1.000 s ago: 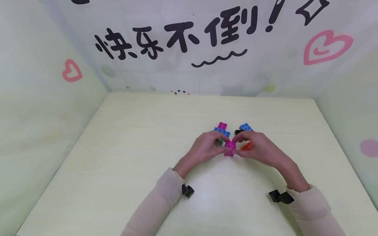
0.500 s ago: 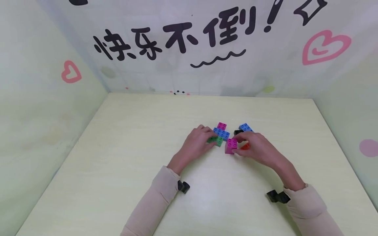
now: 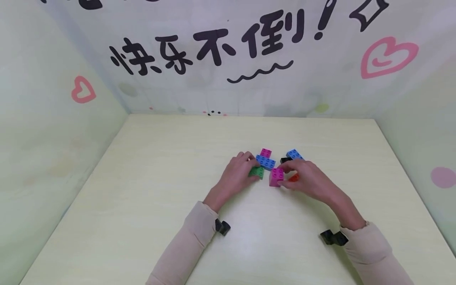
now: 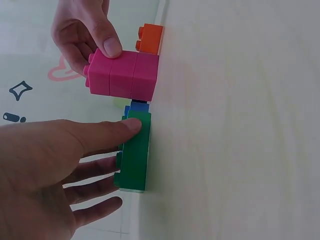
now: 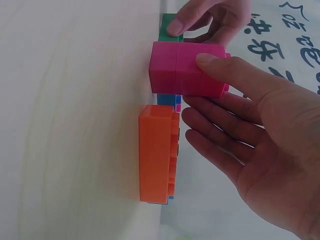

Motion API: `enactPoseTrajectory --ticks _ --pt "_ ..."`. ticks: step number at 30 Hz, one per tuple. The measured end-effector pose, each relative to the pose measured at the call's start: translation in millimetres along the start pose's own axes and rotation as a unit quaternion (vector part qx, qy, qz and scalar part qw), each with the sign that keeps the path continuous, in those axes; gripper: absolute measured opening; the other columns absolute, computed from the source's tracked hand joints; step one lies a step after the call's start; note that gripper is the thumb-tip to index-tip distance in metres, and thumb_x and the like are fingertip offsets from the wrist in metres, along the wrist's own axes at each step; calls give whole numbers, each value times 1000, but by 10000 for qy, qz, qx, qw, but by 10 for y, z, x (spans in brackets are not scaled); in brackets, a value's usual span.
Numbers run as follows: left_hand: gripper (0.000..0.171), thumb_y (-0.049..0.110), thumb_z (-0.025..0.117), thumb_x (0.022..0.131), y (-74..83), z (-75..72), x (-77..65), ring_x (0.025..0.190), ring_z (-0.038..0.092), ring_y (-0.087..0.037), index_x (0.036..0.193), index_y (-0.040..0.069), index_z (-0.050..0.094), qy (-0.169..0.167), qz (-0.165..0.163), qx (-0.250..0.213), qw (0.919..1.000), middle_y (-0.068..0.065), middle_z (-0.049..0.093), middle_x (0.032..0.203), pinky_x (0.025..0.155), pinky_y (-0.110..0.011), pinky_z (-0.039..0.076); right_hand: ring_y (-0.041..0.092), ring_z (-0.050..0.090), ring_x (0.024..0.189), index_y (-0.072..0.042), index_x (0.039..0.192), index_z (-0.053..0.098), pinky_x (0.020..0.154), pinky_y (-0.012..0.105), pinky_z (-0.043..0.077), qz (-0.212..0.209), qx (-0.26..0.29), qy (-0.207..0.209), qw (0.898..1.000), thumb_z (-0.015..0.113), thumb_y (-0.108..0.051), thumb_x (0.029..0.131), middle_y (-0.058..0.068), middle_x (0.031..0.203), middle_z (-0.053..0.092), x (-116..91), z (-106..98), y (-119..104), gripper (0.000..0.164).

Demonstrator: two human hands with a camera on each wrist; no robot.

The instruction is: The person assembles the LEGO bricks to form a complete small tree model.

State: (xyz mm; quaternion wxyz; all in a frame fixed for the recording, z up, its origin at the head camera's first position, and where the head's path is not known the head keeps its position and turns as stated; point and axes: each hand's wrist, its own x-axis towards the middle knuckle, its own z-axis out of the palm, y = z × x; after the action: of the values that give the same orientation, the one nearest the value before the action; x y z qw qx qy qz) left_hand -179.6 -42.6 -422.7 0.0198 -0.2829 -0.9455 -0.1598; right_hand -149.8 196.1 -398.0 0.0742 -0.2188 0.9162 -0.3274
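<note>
Where discernible, pink stack (image 5: 177,68) between fingers (image 5: 225,118)

Bold black characters (image 3: 217,54) and a wavy line (image 3: 261,72) stretch across the pale far wall (image 3: 171,95) above a cream table (image 3: 171,158). Pink hearts mark the left wall (image 3: 46,134) and the far wall's right side; a purple dot (image 3: 443,177) decorates the right wall (image 3: 420,126). Soft light glosses the tabletop's near part.

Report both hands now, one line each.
Left hand: closed on the green brick, thumb on its near side, fingers behind.
Right hand: closed, holding the pink brick stack between thumb and fingers.
</note>
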Motion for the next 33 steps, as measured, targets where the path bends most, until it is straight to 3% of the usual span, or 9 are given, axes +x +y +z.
enactPoseTrajectory --ticks 3,5,9,12,19,25,33 --pt "36 37 80 82 -8 2 14 102 48 -16 108 14 73 63 -120 -295 9995 0 56 112 88 -30 43 22 63 93 -6 115 67 73 33 56 -48 -3 12 10000 84 -15 79 1 100 67 -4 -1 13 40" --pt "36 37 81 82 -9 -22 22 104 49 -17 106 13 71 116 -203 -812 9964 0 57 111 89 -29 44 22 64 93 -7 114 68 73 32 56 -92 -1 24 10000 84 -15 79 1 99 66 -6 -8 21 40" --pt "36 31 81 83 28 -136 35 101 56 -14 109 13 63 166 -54 -2305 9729 4 61 107 88 -26 47 22 64 93 -7 114 68 74 33 56 -249 52 23 9997 84 -14 79 -1 100 66 -7 -20 49 39" --pt "37 28 79 85 81 -219 54 99 57 -10 115 15 63 2 242 -2820 9591 7 64 108 86 -24 48 22 63 94 -7 114 68 74 34 56 -332 52 22 9994 83 -13 80 -2 99 67 -5 -17 60 38" --pt "37 28 77 87 180 -283 92 99 55 -7 120 15 68 -464 578 -2478 9660 7 64 115 85 -20 46 22 63 94 -8 113 68 75 37 55 -327 -85 60 9994 84 -13 79 0 101 68 -9 -21 42 38" --pt "38 28 77 86 196 -319 99 98 56 -7 120 14 68 -492 622 -2260 9709 6 65 114 83 -19 46 23 64 93 -8 111 69 75 36 55 -309 -140 59 9994 85 -16 78 0 101 68 7 -27 18 38" --pt "37 27 78 86 177 -318 114 96 57 -7 119 13 69 -567 651 -2246 9706 4 66 113 81 -18 46 24 64 94 -6 112 69 75 38 56 -270 -115 5 9996 84 -14 78 2 102 68 10 -24 18 37"
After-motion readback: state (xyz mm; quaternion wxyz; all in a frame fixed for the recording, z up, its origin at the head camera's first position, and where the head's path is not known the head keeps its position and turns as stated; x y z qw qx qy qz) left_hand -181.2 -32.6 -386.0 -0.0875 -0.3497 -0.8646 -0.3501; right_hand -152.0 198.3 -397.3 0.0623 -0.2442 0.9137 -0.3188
